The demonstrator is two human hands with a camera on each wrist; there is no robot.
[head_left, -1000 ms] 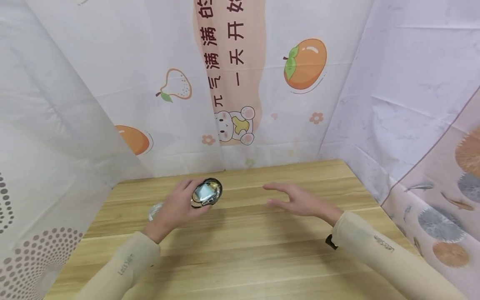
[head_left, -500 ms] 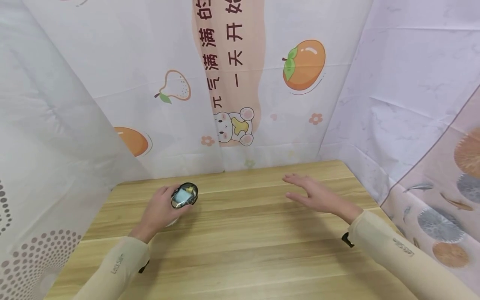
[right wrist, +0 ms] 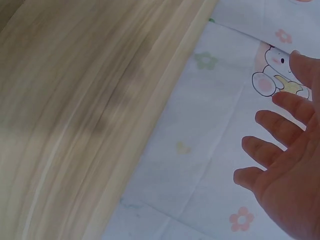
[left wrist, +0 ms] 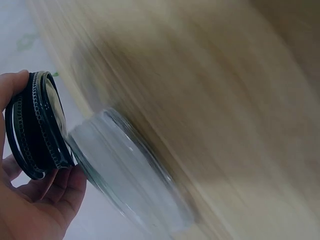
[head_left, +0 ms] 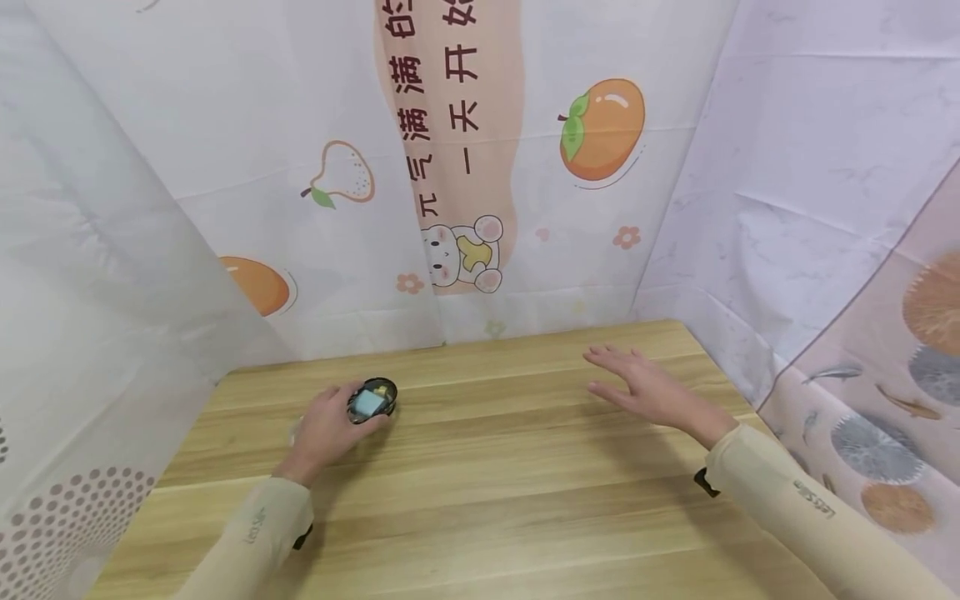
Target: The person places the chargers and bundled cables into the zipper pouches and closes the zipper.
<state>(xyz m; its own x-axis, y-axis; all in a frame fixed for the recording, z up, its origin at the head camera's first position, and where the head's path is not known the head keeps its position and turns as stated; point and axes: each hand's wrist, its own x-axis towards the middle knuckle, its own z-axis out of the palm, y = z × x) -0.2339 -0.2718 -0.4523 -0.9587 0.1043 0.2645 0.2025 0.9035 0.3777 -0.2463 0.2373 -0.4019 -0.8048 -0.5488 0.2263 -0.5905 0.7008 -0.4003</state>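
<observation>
My left hand [head_left: 327, 429] grips a small round black case [head_left: 386, 406] by its side, thumb and fingers on opposite edges. In the head view a pale blue square and a bit of yellow show within its dark rim. The left wrist view shows the black case [left wrist: 37, 125] edge-on, with stitched-looking bands round its wall. Right beside it is a clear round container [left wrist: 130, 170], low and tilted in this view; only a sliver of this clear container [head_left: 295, 431] shows past the hand in the head view. My right hand [head_left: 648, 392] hovers over the table's right side, fingers extended and holding nothing.
The wood-grain table [head_left: 480, 500] reaches back to a white printed curtain [head_left: 480, 312] with fruit and a cartoon animal. More curtains hang along the left side [head_left: 112, 333] and right side [head_left: 750, 275]. Dark bands show at both sleeves' cuffs.
Over the second, my left hand has carried the black case leftward and then lowered it toward the table beside the clear container. My right hand has moved off to the right, still holding nothing.
</observation>
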